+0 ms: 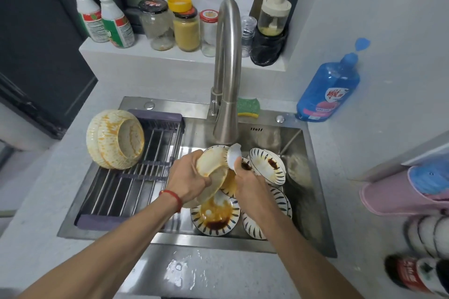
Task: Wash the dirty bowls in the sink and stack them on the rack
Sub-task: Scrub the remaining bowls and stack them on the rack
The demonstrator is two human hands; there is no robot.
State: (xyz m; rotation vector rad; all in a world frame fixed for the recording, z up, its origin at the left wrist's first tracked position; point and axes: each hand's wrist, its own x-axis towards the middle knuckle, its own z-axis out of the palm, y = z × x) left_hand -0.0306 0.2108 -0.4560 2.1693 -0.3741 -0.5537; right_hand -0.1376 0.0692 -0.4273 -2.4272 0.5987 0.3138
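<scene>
Left hand (188,181) grips a tilted dirty bowl (213,172) under the faucet (227,75); right hand (247,183) pinches a white spoon (233,156). Rack (136,177) sits left, nearer the left hand.

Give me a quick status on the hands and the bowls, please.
Left hand grips a stained bowl under the faucet. Right hand holds a white spoon. Dirty bowls in sink; two on rack.

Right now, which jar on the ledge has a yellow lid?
The mustard-filled jar, second from the left; its yellow lid sits askew on top. The neighbouring jars' lids are black or red.
</scene>
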